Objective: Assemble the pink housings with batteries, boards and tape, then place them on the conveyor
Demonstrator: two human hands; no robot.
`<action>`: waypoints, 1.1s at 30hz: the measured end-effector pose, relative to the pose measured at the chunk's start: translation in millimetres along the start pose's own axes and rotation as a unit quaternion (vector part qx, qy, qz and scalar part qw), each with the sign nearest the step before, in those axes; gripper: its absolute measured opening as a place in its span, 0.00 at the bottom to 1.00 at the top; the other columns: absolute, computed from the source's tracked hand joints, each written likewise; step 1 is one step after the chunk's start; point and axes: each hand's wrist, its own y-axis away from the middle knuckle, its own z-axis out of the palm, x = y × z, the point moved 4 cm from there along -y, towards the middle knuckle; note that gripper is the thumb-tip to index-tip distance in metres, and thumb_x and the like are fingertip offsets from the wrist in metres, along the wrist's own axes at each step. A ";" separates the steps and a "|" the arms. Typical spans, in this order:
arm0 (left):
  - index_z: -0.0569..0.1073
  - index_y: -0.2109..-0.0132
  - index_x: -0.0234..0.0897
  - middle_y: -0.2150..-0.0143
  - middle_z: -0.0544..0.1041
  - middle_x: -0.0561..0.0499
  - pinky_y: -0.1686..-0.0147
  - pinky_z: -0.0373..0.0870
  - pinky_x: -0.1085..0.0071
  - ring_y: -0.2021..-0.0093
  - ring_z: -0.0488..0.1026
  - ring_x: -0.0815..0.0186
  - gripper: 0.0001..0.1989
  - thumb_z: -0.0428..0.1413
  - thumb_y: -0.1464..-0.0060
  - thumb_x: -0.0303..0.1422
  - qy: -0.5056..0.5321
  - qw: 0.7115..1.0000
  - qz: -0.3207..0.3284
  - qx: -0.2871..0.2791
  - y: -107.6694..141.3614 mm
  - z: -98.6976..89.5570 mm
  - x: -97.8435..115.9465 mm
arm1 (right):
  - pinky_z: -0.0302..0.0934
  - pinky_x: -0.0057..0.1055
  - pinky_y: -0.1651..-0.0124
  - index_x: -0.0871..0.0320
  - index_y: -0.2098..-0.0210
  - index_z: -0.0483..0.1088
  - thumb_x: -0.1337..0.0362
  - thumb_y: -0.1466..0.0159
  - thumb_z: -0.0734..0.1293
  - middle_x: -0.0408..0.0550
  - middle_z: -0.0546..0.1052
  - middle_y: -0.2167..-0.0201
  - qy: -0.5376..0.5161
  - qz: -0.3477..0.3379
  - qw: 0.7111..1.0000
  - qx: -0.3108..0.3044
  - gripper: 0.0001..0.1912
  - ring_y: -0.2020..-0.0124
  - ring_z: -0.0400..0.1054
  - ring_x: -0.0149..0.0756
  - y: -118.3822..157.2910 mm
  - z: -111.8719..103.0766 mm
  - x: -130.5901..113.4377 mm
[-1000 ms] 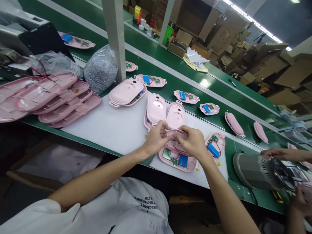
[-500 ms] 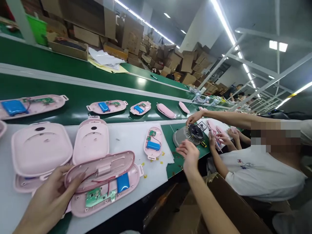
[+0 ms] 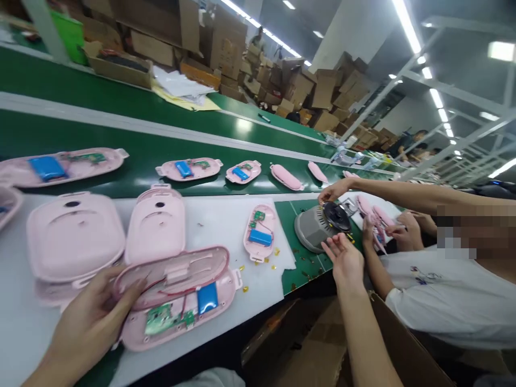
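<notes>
My left hand (image 3: 86, 314) grips a pink plastic shell half (image 3: 173, 277), tilted up with its hollow inside showing. Red wires run from it toward a second pink half (image 3: 135, 330) below, which carries a green circuit board (image 3: 159, 320) and a blue battery (image 3: 207, 298). At the right, my right hand (image 3: 346, 263) is at the front of a grey round tape dispenser (image 3: 310, 231) with a black wheel (image 3: 336, 216). Its fingers are apart, and I cannot tell whether they touch it. A co-worker's hand (image 3: 334, 191) rests at the dispenser's far side.
Two closed-looking pink shells (image 3: 76, 236) (image 3: 155, 231) lie left on the white foam sheet (image 3: 213, 220). Another half with a battery (image 3: 258, 250) lies near yellow scraps (image 3: 276, 251). Several shells line the green belt (image 3: 145, 180). A cardboard box (image 3: 302, 344) stands below the table edge.
My right hand has moved right and reached the front of the tape dispenser. My left hand still holds the shell half. The whole view has shifted slightly.
</notes>
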 end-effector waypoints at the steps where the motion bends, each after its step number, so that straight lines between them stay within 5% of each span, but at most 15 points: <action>1: 0.71 0.57 0.48 0.68 0.78 0.55 0.73 0.75 0.60 0.70 0.75 0.52 0.17 0.58 0.51 0.50 -0.006 1.000 -0.012 0.018 3.3 -1.0 8.0 | 0.70 0.32 0.63 0.59 0.69 0.68 0.63 0.42 0.68 0.41 0.72 0.74 0.038 -0.045 0.997 -0.044 0.06 0.73 0.70 0.29 19.6 12.4 -2.4; 3: 0.73 0.58 0.41 0.62 0.79 0.51 0.64 0.77 0.60 0.62 0.76 0.52 0.19 0.60 0.52 0.48 0.050 0.999 -0.020 0.002 8.8 2.0 20.9 | 0.67 0.30 0.67 0.58 0.68 0.69 0.59 0.40 0.68 0.42 0.72 0.73 0.142 -0.153 0.959 -0.191 0.08 0.74 0.68 0.30 67.7 52.9 -3.3; 4: 0.73 0.55 0.39 0.59 0.79 0.50 0.61 0.77 0.61 0.60 0.76 0.53 0.19 0.60 0.50 0.46 0.099 0.994 -0.026 -0.030 10.5 5.6 24.2 | 0.65 0.29 0.67 0.58 0.67 0.69 0.59 0.38 0.66 0.43 0.72 0.72 0.196 -0.204 0.915 -0.288 0.08 0.72 0.68 0.30 95.4 78.6 0.3; 6: 0.73 0.51 0.38 0.56 0.78 0.49 0.58 0.76 0.64 0.58 0.76 0.57 0.19 0.60 0.48 0.42 0.186 0.980 -0.033 -0.062 12.8 9.9 25.2 | 0.62 0.28 0.66 0.57 0.66 0.69 0.60 0.34 0.62 0.44 0.72 0.70 0.282 -0.280 0.786 -0.475 0.08 0.69 0.67 0.31 151.9 129.0 16.5; 8: 0.73 0.49 0.37 0.56 0.78 0.49 0.58 0.76 0.67 0.58 0.76 0.59 0.19 0.60 0.46 0.38 0.246 0.966 -0.032 -0.071 15.5 11.9 23.3 | 0.59 0.28 0.64 0.56 0.64 0.69 0.63 0.32 0.59 0.45 0.71 0.67 0.353 -0.356 0.635 -0.588 0.08 0.67 0.66 0.32 197.9 167.9 39.6; 10: 0.73 0.49 0.36 0.57 0.78 0.48 0.57 0.75 0.68 0.58 0.76 0.60 0.18 0.59 0.46 0.36 0.278 0.958 -0.023 -0.073 19.1 13.4 22.3 | 0.56 0.29 0.66 0.57 0.64 0.68 0.64 0.31 0.58 0.47 0.69 0.65 0.421 -0.430 0.524 -0.603 0.09 0.66 0.65 0.33 221.5 192.2 62.6; 13: 0.74 0.49 0.35 0.57 0.78 0.47 0.56 0.75 0.67 0.57 0.76 0.59 0.18 0.59 0.45 0.36 0.292 0.953 -0.006 -0.077 23.7 15.6 22.6 | 0.51 0.28 0.71 0.57 0.65 0.66 0.63 0.31 0.57 0.48 0.67 0.66 0.503 -0.518 0.439 -0.535 0.09 0.65 0.63 0.35 224.4 204.9 84.5; 18: 0.73 0.48 0.36 0.59 0.78 0.47 0.63 0.73 0.70 0.61 0.76 0.60 0.17 0.55 0.43 0.36 0.278 0.957 0.014 -0.083 26.1 15.3 21.4 | 0.46 0.28 0.75 0.56 0.65 0.67 0.62 0.30 0.57 0.47 0.66 0.66 0.537 -0.571 0.389 -0.485 0.10 0.65 0.62 0.35 221.8 199.2 91.0; 23: 0.74 0.49 0.36 0.66 0.77 0.50 0.70 0.69 0.73 0.68 0.74 0.64 0.16 0.54 0.42 0.35 0.248 0.966 0.032 -0.070 27.7 12.4 20.2 | 0.46 0.29 0.74 0.56 0.68 0.66 0.61 0.33 0.60 0.47 0.67 0.68 0.545 -0.552 0.418 -0.473 0.09 0.64 0.63 0.36 227.3 201.0 85.1; 28: 0.74 0.48 0.37 0.61 0.78 0.50 0.65 0.71 0.73 0.62 0.75 0.62 0.17 0.55 0.44 0.32 0.260 0.962 0.060 -0.058 28.0 11.6 23.7 | 0.52 0.29 0.68 0.56 0.66 0.66 0.62 0.32 0.58 0.45 0.67 0.69 0.506 -0.491 0.456 -0.543 0.09 0.66 0.63 0.33 221.6 200.9 76.3; 33: 0.73 0.46 0.37 0.58 0.79 0.49 0.57 0.73 0.67 0.55 0.75 0.57 0.19 0.55 0.45 0.32 0.322 0.943 0.041 -0.076 26.6 17.7 23.2 | 0.49 0.28 0.71 0.56 0.63 0.68 0.60 0.31 0.58 0.46 0.66 0.67 0.531 -0.521 0.421 -0.519 0.10 0.65 0.62 0.35 219.4 197.8 79.5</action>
